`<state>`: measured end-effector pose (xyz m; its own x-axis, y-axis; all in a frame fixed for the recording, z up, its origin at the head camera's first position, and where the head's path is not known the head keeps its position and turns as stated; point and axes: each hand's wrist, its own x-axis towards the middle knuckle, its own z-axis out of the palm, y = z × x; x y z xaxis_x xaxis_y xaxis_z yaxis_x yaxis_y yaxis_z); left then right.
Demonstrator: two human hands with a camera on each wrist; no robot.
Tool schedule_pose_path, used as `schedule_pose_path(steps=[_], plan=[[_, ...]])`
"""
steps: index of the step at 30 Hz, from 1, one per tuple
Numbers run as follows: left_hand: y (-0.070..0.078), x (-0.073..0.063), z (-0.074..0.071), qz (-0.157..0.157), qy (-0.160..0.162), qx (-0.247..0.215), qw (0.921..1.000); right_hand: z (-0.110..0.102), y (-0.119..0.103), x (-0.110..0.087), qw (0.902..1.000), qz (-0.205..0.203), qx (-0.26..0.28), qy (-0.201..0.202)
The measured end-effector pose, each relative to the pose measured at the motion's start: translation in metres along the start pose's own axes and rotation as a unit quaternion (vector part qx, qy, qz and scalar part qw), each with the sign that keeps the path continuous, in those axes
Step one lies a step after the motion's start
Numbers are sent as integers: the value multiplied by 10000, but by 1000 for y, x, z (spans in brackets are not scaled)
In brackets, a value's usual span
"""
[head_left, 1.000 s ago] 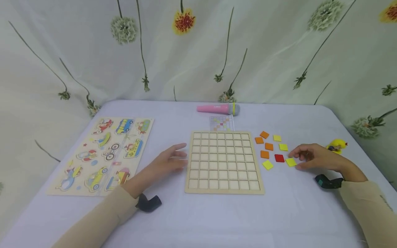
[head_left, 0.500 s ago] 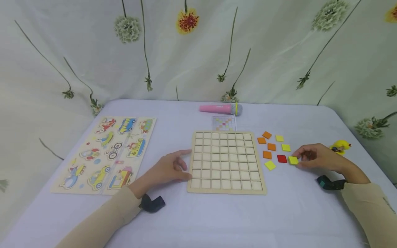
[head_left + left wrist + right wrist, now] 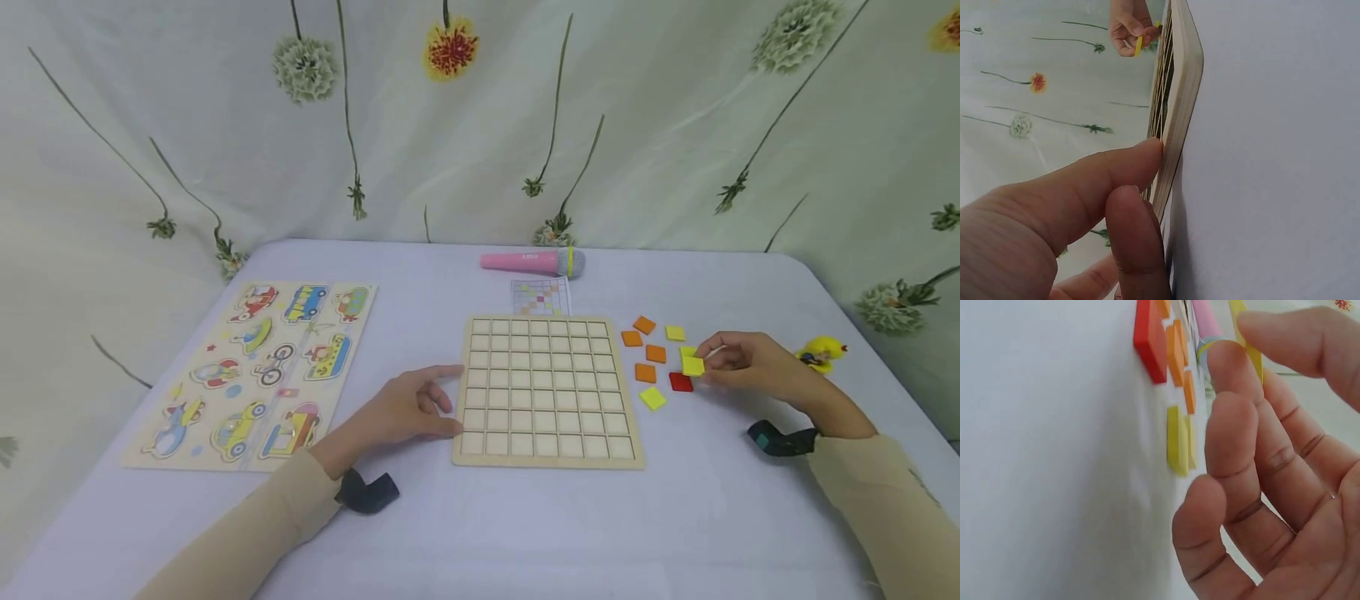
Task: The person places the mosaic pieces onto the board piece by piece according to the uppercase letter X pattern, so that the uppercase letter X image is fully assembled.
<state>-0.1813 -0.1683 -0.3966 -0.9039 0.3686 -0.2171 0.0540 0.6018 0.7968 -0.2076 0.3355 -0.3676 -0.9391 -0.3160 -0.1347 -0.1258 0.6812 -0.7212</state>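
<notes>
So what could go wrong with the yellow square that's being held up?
The yellow square might slip, since the right hand only pinches it between thumb and finger.
If it drops, it could bump the red square close by.
The left hand touches the grid board's edge, so a nudge might shift the grid board.

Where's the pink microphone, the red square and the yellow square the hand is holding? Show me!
Pink microphone (image 3: 529, 262): head view, on its handle.
Red square (image 3: 680, 382): head view, on its top face.
Held yellow square (image 3: 693, 367): head view, on its broad face.
</notes>
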Motion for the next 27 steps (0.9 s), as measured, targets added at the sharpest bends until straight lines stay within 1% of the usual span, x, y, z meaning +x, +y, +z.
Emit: schedule_pose_path(steps=[2, 6, 11, 19, 22, 27], plan=[[0, 0, 0, -19, -1, -8, 10000, 2, -4, 3, 9999, -16, 138, 7], [0, 0, 0, -88, -19, -21, 10000, 7, -12, 10, 9992, 75, 384, 5], [0, 0, -1, -52, -58, -63, 10000, 14, -26, 20, 9982, 111, 593, -16], [1, 0, -1, 74, -119, -130, 9998, 27, -47, 36, 9964, 90, 840, -121], [0, 0, -1, 46, -92, -166, 9998, 31, -54, 42, 9950, 151, 965, -198], [-1, 0, -1, 33, -85, -197, 9998, 39, -64, 52, 9955, 131, 915, -216]])
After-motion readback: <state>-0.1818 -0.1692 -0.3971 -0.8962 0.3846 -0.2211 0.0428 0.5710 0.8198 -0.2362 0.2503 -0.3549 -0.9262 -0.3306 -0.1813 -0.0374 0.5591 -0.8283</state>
